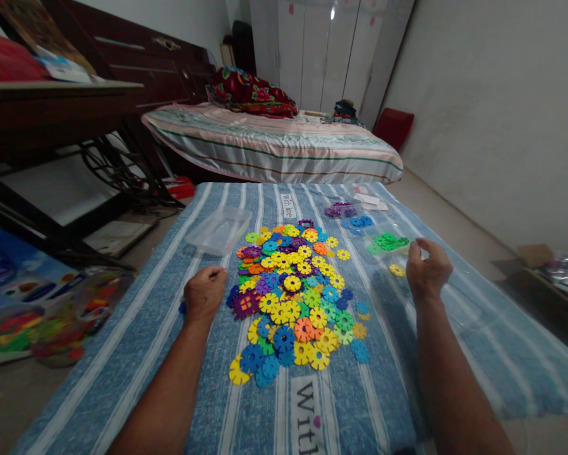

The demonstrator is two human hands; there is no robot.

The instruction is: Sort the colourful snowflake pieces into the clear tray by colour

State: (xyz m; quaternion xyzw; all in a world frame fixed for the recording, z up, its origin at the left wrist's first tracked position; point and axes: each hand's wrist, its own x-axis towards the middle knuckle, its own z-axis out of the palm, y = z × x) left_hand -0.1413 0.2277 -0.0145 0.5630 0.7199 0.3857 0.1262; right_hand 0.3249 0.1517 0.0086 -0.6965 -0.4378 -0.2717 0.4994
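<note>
A heap of several colourful plastic snowflake discs (293, 297) lies on a blue striped cloth (179, 316). My left hand (204, 294) rests as a loose fist on the cloth at the heap's left edge, beside a purple disc (244, 304). My right hand (426, 268) is to the right of the heap, fingers curled and pinching the edge of a clear plastic bag (459, 303). A single yellow disc (397, 270) lies just left of that hand. Small sorted groups of green discs (386, 241), blue discs (359, 222) and purple discs (338, 209) lie beyond it.
A clear plastic tub (218, 230) sits on the cloth at the heap's upper left. A bed (274, 142) stands behind, a dark wooden table (51, 107) at left, toy packaging (37, 303) on the floor at left, a cardboard box (537, 256) at right.
</note>
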